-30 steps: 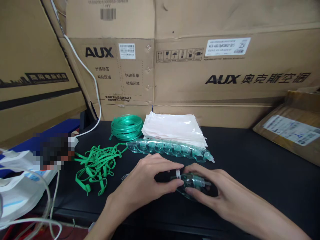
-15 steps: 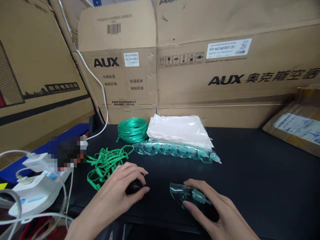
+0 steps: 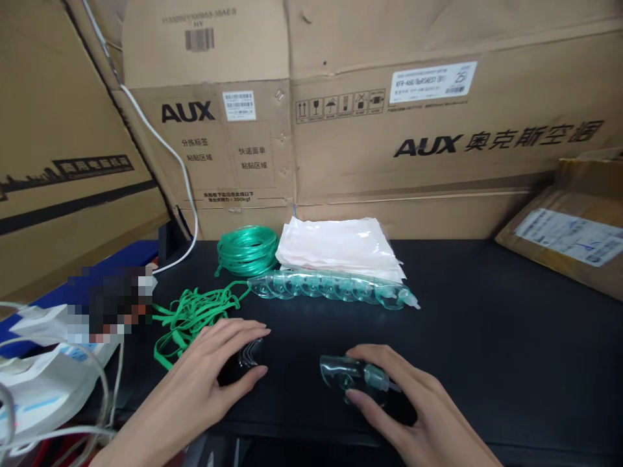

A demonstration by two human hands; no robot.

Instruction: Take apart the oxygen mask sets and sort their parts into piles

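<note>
My right hand (image 3: 403, 402) lies on the black table (image 3: 487, 337) near its front edge, fingers closed over a clear greenish face mask (image 3: 348, 373) with a green connector. My left hand (image 3: 214, 366) rests to the left of it, fingers bent over some thin pale pieces (image 3: 246, 353) that I cannot make out. The two hands are about a hand's width apart. Behind them lie a row of nested clear masks (image 3: 335, 288), a tangle of green elastic straps (image 3: 192, 314), a coil of green tubing (image 3: 246, 250) and a stack of white plastic bags (image 3: 338, 246).
Large AUX cardboard boxes (image 3: 389, 130) wall off the back and left. A brown parcel with a label (image 3: 564, 240) leans at the right. White packets and cables (image 3: 48, 383) pile up at the left edge, and a white cable (image 3: 182, 168) runs down the boxes.
The hands, joined over the mask a second ago, have separated. My left hand moved left toward the straps; my right hand drew the mask toward the front edge.
</note>
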